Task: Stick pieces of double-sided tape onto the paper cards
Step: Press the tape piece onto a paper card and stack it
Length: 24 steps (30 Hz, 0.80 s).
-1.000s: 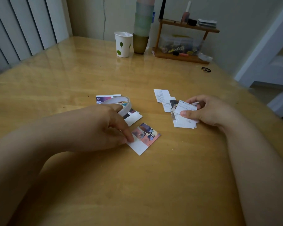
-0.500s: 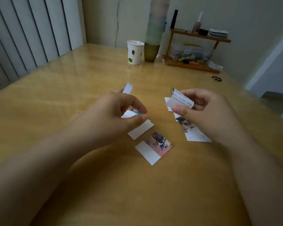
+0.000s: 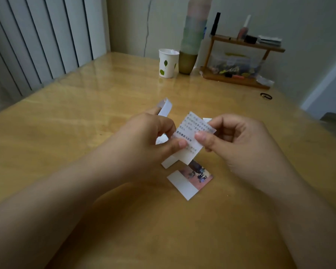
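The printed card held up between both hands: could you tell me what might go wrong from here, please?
1. The tape strip curls loose behind the left hand, so it might stick to skin or fold onto itself.
2. The printed card is pinched only at its edges by both hands, the right hand included, and could crease.
3. The photo card lies just below and could get brushed.

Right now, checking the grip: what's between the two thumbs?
In the head view, the printed card spans between left hand and right hand; both pinch it.
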{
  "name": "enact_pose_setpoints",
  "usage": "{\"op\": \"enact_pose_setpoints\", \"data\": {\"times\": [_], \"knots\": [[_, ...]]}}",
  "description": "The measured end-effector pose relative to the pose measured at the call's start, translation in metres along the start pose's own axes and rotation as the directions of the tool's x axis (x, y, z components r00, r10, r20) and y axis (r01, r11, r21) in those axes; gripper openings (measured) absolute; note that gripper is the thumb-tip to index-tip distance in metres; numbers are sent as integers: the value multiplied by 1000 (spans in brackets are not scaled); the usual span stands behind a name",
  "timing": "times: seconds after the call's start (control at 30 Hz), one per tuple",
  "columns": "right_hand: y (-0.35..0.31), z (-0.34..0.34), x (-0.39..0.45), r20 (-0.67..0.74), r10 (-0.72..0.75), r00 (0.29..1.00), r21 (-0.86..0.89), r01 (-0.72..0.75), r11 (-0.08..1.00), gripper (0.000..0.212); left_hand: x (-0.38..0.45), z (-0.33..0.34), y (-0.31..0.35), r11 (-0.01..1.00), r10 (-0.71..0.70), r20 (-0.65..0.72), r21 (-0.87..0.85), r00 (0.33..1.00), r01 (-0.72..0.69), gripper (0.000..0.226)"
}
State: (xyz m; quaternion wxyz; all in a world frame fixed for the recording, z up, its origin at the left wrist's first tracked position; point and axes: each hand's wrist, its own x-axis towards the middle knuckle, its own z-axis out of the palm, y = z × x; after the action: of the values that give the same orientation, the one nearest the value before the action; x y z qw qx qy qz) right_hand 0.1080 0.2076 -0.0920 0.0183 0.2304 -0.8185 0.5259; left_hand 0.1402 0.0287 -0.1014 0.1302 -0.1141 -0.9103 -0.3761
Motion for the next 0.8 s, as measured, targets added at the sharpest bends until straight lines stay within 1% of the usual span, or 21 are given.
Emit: {"op": "enact_pose_setpoints", "data": {"times": [0.07, 0.13, 0.23, 0.3, 0.4, 0.57, 0.67, 0.8], "knots": [[-1, -3, 0, 40, 47, 998, -39, -46, 998, 8, 0, -1, 0, 998, -33, 24, 53, 999, 32, 27], [-1, -9, 2, 99, 155, 983, -57, -150, 987, 9, 1, -2, -2, 992, -90, 34, 89, 995, 86, 21], [2, -19, 3, 170, 362, 916, -26, -364, 931, 7, 1, -6, -5, 969, -154, 72, 205, 985, 136, 21], [3, -20, 2, 214, 429, 877, -40, -431, 901, 7, 1, -8, -4, 946, -176, 86, 289, 981, 144, 21], [0, -17, -1, 223, 448, 866, -149, -423, 894, 16, 1, -7, -4, 929, -201, 107, 337, 974, 154, 20], [-2, -9, -4, 157, 485, 861, -384, -399, 833, 22, 2, -6, -4, 912, -207, 151, 388, 967, 135, 16], [-3, -5, -4, 121, 472, 873, -438, -380, 815, 25, 2, -7, -6, 905, -206, 164, 406, 965, 124, 11], [-3, -2, -5, 95, 461, 882, -461, -372, 806, 25, 0, -5, -6, 901, -205, 184, 419, 961, 112, 10]]}}
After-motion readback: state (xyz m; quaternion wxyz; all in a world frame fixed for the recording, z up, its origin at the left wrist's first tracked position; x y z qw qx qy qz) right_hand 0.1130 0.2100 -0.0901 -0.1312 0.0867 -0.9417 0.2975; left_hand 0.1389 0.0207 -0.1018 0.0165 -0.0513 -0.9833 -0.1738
